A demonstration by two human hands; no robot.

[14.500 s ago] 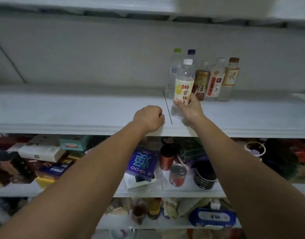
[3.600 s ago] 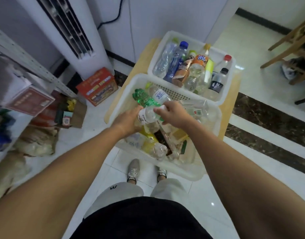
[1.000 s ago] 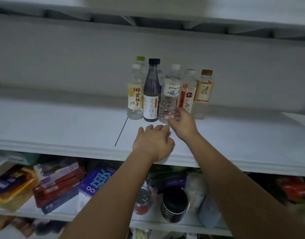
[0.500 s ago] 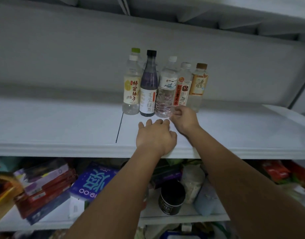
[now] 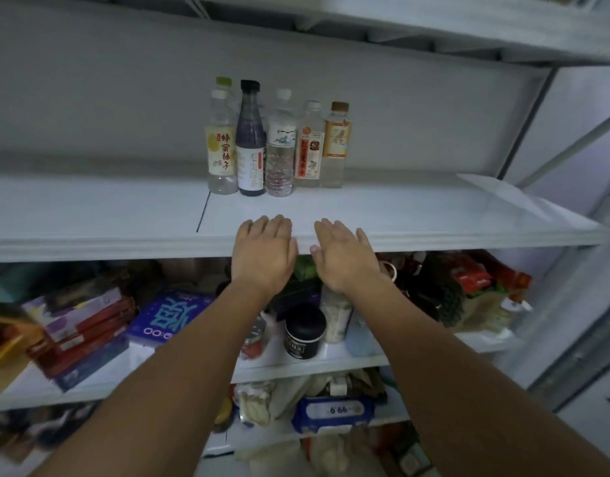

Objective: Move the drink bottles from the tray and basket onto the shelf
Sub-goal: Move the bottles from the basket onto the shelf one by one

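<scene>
Left grip [image 5: 264,256] and right grip [image 5: 341,259] are both spread flat, fingers straight, holding nothing, side by side at the front edge of the shelf [image 5: 90,218]. Can't tell if the fingertips actually touch it. The bottles [image 5: 280,149] stand upright in a tight row near the back, well apart from both grips. A green-capped bottle [image 5: 223,81] is mostly hidden behind the yellow-label bottle [image 5: 222,149]. The lower shelves [image 5: 331,354] are dim, blurry and partly covered by the forearms [image 5: 179,373].

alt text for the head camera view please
An open, empty left hand and right hand are at the front edge of a white shelf. A tight cluster of drink bottles stands upright at its back. Lower shelves are crowded with boxes and a black jar.
</scene>
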